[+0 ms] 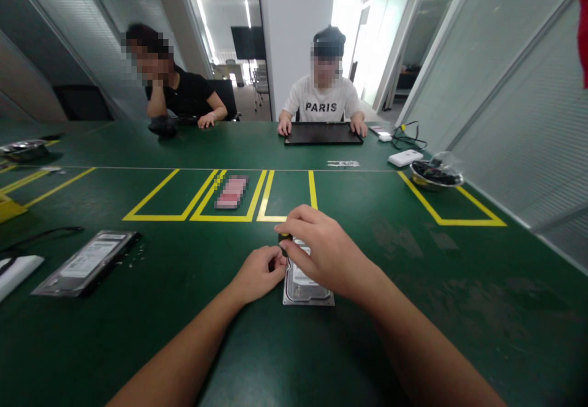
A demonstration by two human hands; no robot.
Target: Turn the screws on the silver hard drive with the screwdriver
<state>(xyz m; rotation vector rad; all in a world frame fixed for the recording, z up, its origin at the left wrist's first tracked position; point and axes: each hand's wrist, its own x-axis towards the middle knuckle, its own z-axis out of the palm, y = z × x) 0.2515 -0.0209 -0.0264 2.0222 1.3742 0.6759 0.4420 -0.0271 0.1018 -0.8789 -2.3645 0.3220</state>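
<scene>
I judge the work on the hard drive (309, 292) to be under way and unfinished: it lies flat on the green desk (220, 358) just below the centre of the frame, its metal casing and pale label in place where my hands leave them showing. My right hand (321, 243) reaches over its upper end, thumb and fingers pinching a small dark knob (285, 236), perhaps a screwdriver handle; its tip is hidden. My left hand (258, 274) is curled at the drive's left edge; I cannot tell whether it grips anything. The 2nd hard drive (89, 261), frame left, lies untouched; whether it is done or waiting, I cannot tell.
</scene>
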